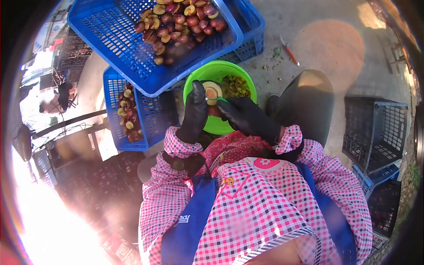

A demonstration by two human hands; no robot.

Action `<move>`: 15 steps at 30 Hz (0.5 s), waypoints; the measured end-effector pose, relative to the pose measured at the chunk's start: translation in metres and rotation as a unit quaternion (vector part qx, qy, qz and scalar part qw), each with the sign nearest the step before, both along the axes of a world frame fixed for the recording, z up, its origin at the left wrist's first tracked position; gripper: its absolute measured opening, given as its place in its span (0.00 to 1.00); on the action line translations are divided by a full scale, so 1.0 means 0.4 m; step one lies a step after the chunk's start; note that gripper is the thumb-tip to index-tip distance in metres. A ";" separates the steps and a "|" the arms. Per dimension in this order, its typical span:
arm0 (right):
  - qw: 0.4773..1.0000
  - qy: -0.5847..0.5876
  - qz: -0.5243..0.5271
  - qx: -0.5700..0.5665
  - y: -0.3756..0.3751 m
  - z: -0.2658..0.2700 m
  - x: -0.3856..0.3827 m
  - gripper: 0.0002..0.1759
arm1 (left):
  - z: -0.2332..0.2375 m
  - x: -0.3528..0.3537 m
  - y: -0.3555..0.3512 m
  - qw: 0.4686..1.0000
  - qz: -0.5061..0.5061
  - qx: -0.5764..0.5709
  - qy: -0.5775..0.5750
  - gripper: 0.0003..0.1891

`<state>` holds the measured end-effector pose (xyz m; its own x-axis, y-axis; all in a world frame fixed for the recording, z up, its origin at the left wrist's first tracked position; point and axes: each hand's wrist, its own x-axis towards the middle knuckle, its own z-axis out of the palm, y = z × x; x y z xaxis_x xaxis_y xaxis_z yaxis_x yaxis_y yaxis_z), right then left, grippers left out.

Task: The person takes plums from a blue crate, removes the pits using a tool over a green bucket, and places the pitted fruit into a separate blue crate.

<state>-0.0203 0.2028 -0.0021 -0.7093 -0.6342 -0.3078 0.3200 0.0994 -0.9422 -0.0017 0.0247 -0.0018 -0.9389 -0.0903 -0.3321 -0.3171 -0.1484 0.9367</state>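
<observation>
Over a lime-green bowl [251, 79], my two black-gloved hands meet around a cut plum [213, 92]. Its pale flesh faces up, with a brownish centre. My left hand [195, 110] grips the plum from the left side, thumb pointing up along it. From the right, my right hand [251, 115] is closed with a small green-ended tool [222, 100] sticking out by the thumb, right at the fruit; the rest of the tool is hidden in the glove. Greenish-brown fruit scraps [236, 86] lie in the bowl.
A large blue crate [115, 48] holding many halved plums [181, 26] tilts beyond the bowl. A second blue crate [143, 119] at left holds more plum halves. A red-handled knife [290, 54] lies on the concrete. Black crates [373, 132] stand at right.
</observation>
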 end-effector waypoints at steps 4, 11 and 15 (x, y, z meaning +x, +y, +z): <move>0.995 -0.069 0.060 0.026 0.026 0.036 -0.039 0.31 | -0.010 -0.002 -0.008 1.000 -0.011 -0.017 -0.014 0.34; 0.814 -0.485 0.136 -0.289 0.035 0.047 -0.011 0.28 | 0.030 -0.019 0.015 0.974 -0.058 -0.153 0.160 0.42; 0.721 -0.515 0.173 -0.430 0.025 0.002 0.011 0.28 | 0.030 -0.017 0.046 0.982 -0.030 -0.126 0.141 0.43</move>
